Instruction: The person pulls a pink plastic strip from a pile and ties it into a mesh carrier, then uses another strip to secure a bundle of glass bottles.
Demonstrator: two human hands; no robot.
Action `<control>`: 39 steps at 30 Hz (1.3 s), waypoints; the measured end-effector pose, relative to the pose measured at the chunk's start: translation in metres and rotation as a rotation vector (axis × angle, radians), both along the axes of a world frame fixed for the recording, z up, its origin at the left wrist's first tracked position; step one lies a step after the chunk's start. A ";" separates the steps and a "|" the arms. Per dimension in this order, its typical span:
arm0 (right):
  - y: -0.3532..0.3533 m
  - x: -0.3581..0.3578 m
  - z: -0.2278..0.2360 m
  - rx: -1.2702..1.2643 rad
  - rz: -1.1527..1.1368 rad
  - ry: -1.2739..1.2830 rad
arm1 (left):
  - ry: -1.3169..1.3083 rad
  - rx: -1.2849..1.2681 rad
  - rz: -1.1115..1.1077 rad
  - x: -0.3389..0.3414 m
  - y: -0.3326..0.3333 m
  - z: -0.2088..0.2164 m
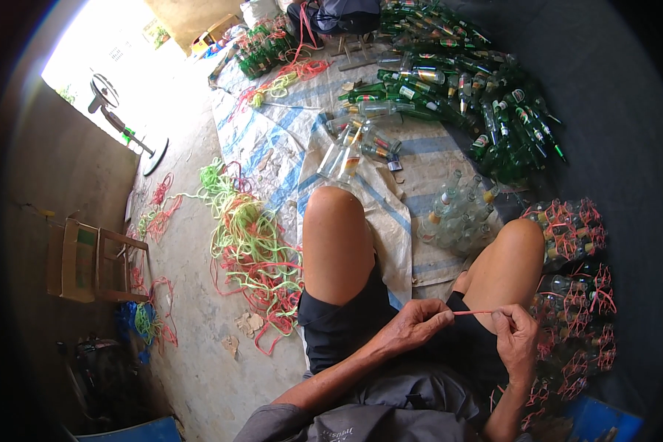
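Note:
A short length of pink-red plastic string (474, 313) is stretched level above my lap. One end is pinched in my left hand (418, 323), the other in my right hand (516, 337); both hands are closed. Just beyond my right knee, a cluster of clear glass bottles (458, 214) stands on the striped sheet. To my right are bundles of bottles (571, 298) bound with pink-red string. A tangled heap of green and red string (247, 236) lies on the floor to my left.
Many green bottles (523, 125) lie piled at the far right on a blue-and-white sheet (272, 147). Loose clear bottles (339, 158) lie ahead of my left knee. A standing fan (155, 156), a wooden stool (121, 265) and another person (342, 16) at the back are also in view.

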State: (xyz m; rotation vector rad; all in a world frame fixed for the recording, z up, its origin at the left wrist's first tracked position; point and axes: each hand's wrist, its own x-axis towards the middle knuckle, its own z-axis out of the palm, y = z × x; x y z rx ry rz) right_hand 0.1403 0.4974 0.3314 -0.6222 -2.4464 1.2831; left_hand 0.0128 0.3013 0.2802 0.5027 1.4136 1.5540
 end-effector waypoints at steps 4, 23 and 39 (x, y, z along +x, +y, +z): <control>0.000 0.001 -0.001 -0.004 0.004 0.006 | -0.008 0.009 0.004 0.001 0.000 -0.001; -0.001 -0.002 0.003 0.028 0.009 -0.002 | -0.031 0.022 0.006 0.000 0.000 0.007; 0.000 -0.002 0.007 -0.003 -0.002 -0.007 | -0.019 -0.004 -0.016 -0.004 0.002 0.003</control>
